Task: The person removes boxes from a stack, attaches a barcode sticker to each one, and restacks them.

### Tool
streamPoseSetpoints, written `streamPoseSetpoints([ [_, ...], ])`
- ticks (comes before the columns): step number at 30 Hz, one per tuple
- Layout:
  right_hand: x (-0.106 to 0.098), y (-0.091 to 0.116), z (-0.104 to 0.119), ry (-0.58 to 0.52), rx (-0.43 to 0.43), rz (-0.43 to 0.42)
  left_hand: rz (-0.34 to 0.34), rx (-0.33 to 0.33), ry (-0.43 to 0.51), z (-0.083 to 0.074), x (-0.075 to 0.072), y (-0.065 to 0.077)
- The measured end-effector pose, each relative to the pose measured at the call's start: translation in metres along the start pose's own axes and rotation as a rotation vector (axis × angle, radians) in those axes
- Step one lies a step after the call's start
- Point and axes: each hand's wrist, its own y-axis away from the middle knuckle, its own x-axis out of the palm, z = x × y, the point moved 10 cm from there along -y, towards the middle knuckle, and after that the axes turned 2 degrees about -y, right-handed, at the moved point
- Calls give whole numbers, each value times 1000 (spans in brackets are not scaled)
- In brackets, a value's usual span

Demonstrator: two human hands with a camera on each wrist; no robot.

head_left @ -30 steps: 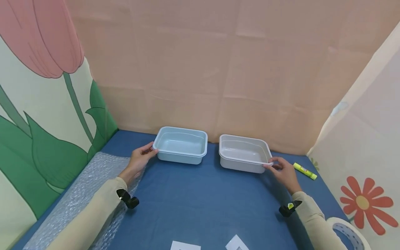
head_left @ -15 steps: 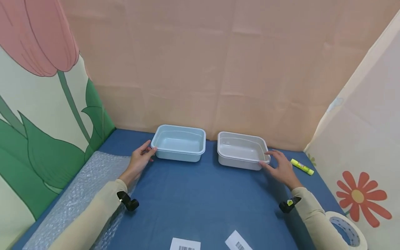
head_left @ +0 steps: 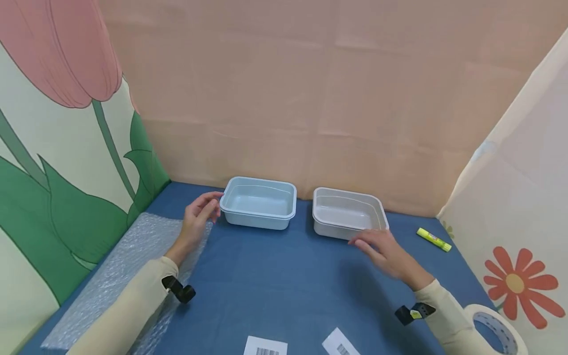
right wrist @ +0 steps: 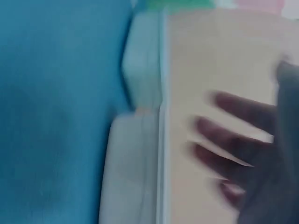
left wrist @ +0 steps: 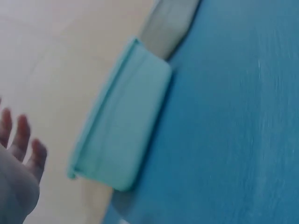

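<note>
A light blue plastic box [head_left: 257, 221] and a pale grey one [head_left: 330, 230] stand side by side at the back of the blue table, both without lids. My left hand [head_left: 198, 221] is beside the blue box's left end, fingers loosely bent and holding nothing; in the left wrist view a gap shows between the hand [left wrist: 21, 163] and the blue box [left wrist: 122, 119]. My right hand [head_left: 386, 254] hovers before the grey box's front right corner, hiding part of it. Blurred in the right wrist view, its spread fingers [right wrist: 229, 135] hold nothing.
Bubble wrap [head_left: 120, 268] covers the table's left side. Two white barcode cards, one left [head_left: 265, 345] and one right [head_left: 339, 342], lie at the front edge. A yellow-green glue stick [head_left: 434, 239] lies at the right, and a tape roll [head_left: 510, 330] is by the right forearm.
My right hand has let go of the grey box's right rim and moved left and toward me. The left hand has come off the blue box's rim. Both boxes stay in place.
</note>
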Motion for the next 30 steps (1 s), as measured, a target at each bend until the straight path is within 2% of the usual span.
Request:
streamPoseSetpoints([
  [2,19,11,10,-85,33,216,163,48,2,-15,27,4],
  [5,49,31,21,-175,119,467,422,33,-49,-21,70,20],
  [7,68,44,28,-197,153,572,617,-23,-127,-16,101,38],
  [10,94,63,34,-150,226,689,942,-107,-201,-7,146,75],
  [12,106,73,36,-109,260,746,1140,-182,-216,-3,168,102],
  [14,115,78,39,-66,271,771,1280,-256,-218,-2,183,124],
  [17,123,79,44,-32,230,743,1363,-316,-202,-7,194,142],
  [22,128,77,48,-16,157,692,1394,-283,-221,-17,203,152],
  [25,129,76,52,-99,125,691,1415,-265,-233,-20,207,158],
  [30,130,71,64,-328,52,705,1444,-221,-239,-26,215,166],
])
